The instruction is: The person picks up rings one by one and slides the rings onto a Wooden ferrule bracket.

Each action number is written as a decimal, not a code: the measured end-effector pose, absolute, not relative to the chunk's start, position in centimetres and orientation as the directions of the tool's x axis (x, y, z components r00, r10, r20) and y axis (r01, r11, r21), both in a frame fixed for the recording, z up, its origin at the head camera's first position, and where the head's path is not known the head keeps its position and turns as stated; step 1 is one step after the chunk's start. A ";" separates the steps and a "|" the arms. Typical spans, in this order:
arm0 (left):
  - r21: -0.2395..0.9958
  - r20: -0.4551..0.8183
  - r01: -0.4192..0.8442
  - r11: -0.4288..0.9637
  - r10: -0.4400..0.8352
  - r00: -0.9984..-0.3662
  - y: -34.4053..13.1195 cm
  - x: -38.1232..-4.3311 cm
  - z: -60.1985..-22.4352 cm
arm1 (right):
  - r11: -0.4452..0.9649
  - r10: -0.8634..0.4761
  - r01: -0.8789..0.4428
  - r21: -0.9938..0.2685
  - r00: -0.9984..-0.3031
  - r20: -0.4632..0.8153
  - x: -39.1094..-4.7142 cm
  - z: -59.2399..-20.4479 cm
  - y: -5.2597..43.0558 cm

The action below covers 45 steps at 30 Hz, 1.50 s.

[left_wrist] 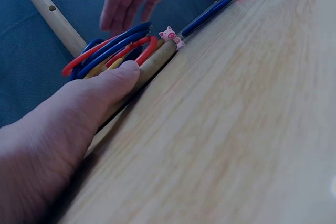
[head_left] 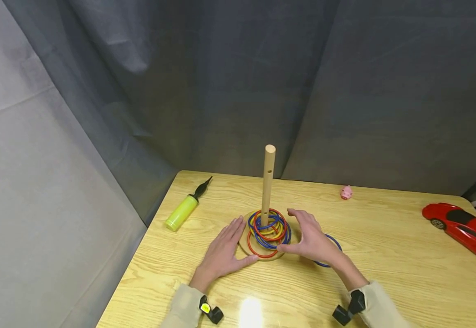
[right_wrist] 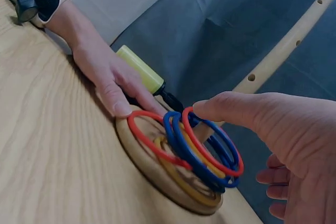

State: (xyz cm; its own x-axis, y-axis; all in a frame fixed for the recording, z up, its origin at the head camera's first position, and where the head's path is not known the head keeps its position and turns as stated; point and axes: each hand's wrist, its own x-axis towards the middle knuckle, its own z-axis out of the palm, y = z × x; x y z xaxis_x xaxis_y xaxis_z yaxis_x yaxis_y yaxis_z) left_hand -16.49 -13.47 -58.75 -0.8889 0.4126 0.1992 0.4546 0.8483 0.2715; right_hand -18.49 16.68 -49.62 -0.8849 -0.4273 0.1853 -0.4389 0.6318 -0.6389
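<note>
A wooden peg [head_left: 268, 187] stands upright on a round wooden base [head_left: 243, 243]. Red, blue and yellow rings [right_wrist: 195, 163] lie in a loose, uneven pile around the foot of the peg. My left hand [head_left: 223, 253] rests at the left side of the base, fingers straight along its edge and the thumb on its front rim. To the right of the pile, my right hand [head_left: 313, 239] is spread, its thumb right at the top red ring and its fingers apart from the rings. Partly hidden behind that wrist, a single blue ring [head_left: 336, 241] lies on the table.
A yellow-green hand pump [head_left: 182, 212] with a black nozzle lies at the back left of the wooden table [head_left: 365, 291]. Near the back edge sits a small pink pig [head_left: 346, 192], and a red toy car [head_left: 465, 232] is at the far right. Grey curtains [head_left: 221, 91] hang behind.
</note>
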 end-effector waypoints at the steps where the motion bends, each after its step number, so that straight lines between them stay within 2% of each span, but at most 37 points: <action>1: 0.267 0.196 0.455 0.849 0.414 -0.889 -13.5 -16.5 -58.8 | 0.632 -0.422 -0.434 -0.642 -0.888 0.184 -18.3 -49.8 16.9; 23: 0.263 0.186 0.454 0.851 0.417 -0.890 -13.5 -16.3 -58.5 | 0.707 -0.318 -0.378 -0.598 -0.925 0.209 -16.1 -53.2 22.7; 33: 0.275 0.177 0.446 0.852 0.412 -0.894 -13.5 -16.3 -58.3 | 0.769 -0.289 -0.330 -0.547 -0.943 0.163 -16.0 -54.3 25.9; 38: 0.274 0.180 0.445 0.853 0.409 -0.895 -13.5 -16.2 -58.4 | 0.793 -0.270 -0.323 -0.516 -0.946 0.178 -16.1 -54.8 26.4; 45: 0.281 0.178 0.446 0.850 0.410 -0.895 -13.4 -16.2 -58.4 | 0.797 -0.213 -0.273 -0.539 -0.962 0.172 -16.5 -55.3 26.2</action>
